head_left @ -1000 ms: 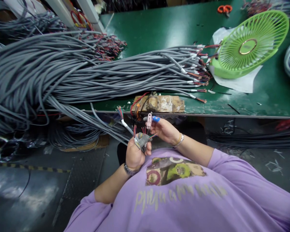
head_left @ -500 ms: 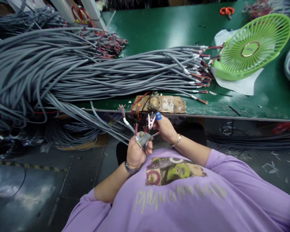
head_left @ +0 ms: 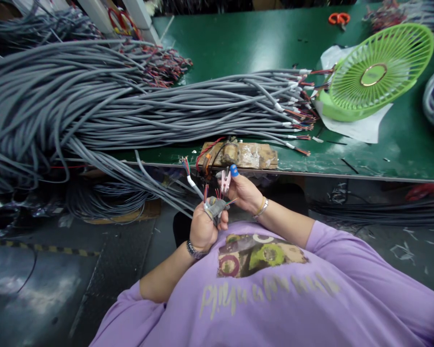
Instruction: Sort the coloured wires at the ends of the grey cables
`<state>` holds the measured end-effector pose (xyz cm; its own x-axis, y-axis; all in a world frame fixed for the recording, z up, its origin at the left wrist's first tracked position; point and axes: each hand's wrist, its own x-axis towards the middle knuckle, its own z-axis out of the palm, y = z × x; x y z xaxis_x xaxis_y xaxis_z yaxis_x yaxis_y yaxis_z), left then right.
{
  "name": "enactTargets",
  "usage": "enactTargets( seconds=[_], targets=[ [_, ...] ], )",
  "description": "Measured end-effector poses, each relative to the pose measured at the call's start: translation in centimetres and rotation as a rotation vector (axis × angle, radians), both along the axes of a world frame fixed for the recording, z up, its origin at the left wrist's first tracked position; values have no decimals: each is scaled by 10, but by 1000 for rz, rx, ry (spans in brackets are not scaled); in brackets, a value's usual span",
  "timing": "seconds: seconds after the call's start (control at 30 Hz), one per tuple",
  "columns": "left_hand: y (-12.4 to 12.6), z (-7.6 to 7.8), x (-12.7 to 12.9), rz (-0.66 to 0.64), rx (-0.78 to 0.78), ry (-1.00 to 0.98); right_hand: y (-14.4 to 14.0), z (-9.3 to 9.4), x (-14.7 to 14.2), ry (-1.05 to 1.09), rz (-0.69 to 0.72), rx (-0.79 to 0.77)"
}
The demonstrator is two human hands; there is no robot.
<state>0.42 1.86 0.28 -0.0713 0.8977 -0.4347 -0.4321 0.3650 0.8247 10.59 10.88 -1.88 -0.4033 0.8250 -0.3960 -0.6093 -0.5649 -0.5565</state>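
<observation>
Low in front of the bench edge, my left hand [head_left: 203, 230] is closed around the end of a grey cable [head_left: 197, 189]. Thin coloured wires [head_left: 219, 193] fan out above its thumb, which has a grey wrapping [head_left: 215, 207]. Close by on the right, my right hand [head_left: 249, 195] is closed on a small pink two-armed tool [head_left: 225, 182], whose exact kind I cannot make out. Its tip points down near the wires. A blue cover [head_left: 234, 170] sits on one digit of this hand. My right palm side and some fingers are hidden.
A long bundle of grey cables [head_left: 159, 113] lies on the green bench [head_left: 238, 36]. A wooden block [head_left: 251, 155] is at the bench edge, a green fan [head_left: 379, 72] at the right, orange-handled scissors [head_left: 339, 19] behind. Coiled cables [head_left: 110, 202] lie below the bench.
My right hand has shifted slightly left, and the arms of the pink tool have come closer together. My left hand keeps its hold on the cable, almost unmoved.
</observation>
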Motion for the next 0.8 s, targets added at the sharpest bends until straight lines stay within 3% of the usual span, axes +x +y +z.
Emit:
enactTargets(
  seconds=[0.33,0.8],
  targets=[
    [0,-2,-1,-15,-17,18,-1,4,0,35,-4,1],
    [-9,2,1,-14,81,100,-8,13,13,56,171,-62]
  ],
)
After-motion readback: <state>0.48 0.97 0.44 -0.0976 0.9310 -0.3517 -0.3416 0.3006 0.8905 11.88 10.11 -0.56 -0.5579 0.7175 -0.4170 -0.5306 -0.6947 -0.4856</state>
